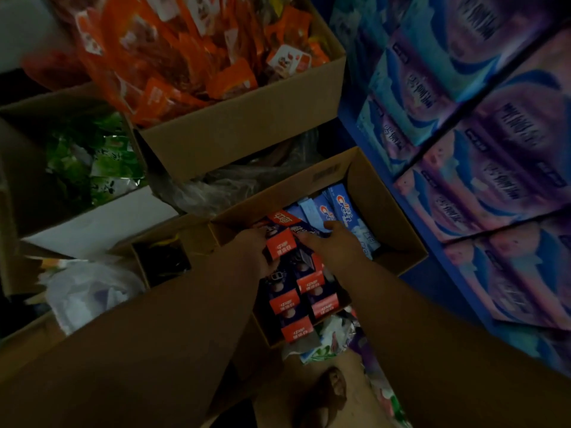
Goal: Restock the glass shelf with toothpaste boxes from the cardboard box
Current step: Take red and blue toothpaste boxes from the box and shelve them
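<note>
Head view: my left hand (258,253) curls round 1 red-ended toothpaste box (279,247), my right hand (335,244) pressing straight fingers against its other side, the well-stocked cardboard box (389,217) directly beneath this grip; shelving, I judge, barely begun.

Toothpaste boxes (309,288) in cardboard box (398,239), centre. Snack-packet carton (247,125) directly behind it. Tissue packs (494,171) stacked to its right. Second packet carton (24,180) behind-left.

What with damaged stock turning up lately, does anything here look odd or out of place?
Nothing looks damaged. Crumpled packets lie loose on the floor beside the cardboard box, and the blue toothpaste boxes inside lean askew. The left hand grips a red-ended box.
</note>
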`<state>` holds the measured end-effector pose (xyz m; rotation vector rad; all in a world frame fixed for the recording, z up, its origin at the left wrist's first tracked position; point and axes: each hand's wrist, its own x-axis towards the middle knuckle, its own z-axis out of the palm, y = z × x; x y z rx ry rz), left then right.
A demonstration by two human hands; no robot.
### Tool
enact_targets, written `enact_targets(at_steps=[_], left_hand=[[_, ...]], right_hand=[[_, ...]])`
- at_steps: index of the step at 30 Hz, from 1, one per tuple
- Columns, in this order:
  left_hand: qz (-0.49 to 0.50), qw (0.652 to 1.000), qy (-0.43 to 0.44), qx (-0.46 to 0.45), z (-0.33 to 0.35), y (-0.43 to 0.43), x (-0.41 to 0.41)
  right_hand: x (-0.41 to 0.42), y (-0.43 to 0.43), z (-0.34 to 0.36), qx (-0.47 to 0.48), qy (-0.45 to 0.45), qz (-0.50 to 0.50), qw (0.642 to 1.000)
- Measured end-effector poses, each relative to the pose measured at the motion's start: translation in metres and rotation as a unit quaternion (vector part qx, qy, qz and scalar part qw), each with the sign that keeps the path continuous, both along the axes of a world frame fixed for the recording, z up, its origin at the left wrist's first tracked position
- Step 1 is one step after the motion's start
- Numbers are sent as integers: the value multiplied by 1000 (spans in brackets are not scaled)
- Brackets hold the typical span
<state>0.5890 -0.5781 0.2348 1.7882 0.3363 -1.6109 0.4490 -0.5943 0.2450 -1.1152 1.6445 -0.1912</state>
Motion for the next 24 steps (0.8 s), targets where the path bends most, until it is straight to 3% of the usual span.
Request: enact_targets(at_steps=[4, 12, 18, 24], left_hand=[[24, 996, 81, -1, 11, 4, 0], [30, 983, 175, -48, 56, 52, -11], [-6, 966, 191, -175, 117, 70, -34], [-43, 898, 224, -377, 210, 105, -88]], right_hand=[[3, -3, 1, 56, -58, -147, 986], [2, 22, 58, 65, -150, -209, 964], [-25, 51, 142, 9, -260, -241, 935], [-73, 109, 254, -132, -385, -292, 865]])
